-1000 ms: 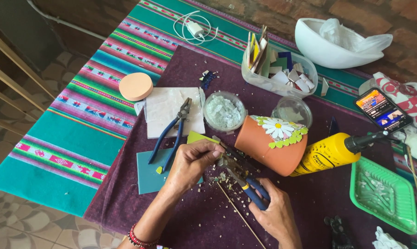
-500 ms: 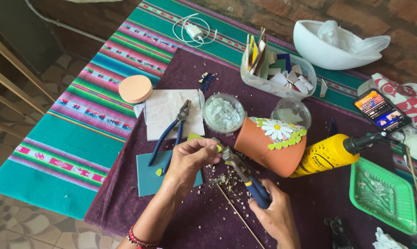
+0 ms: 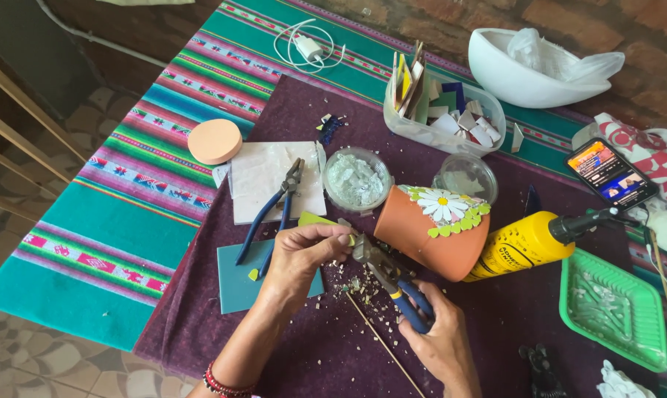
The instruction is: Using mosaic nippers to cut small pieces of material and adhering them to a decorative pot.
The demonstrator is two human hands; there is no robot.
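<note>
A striped woven cloth (image 3: 127, 214) covers the table — brick wall (image 3: 569, 18) behind, patterned tile floor (image 3: 46, 361) below, daylight throughout.

Blue-handled nippers (image 3: 389, 280) bite a small yellow-green tile piece (image 3: 326, 221) above the purple-clothed counter's (image 3: 496, 324) near edge.

a lit phone screen (image 3: 610, 172) lies far to my right; a yellow black-nozzled glue bottle (image 3: 521, 242) rests beside it.
</note>
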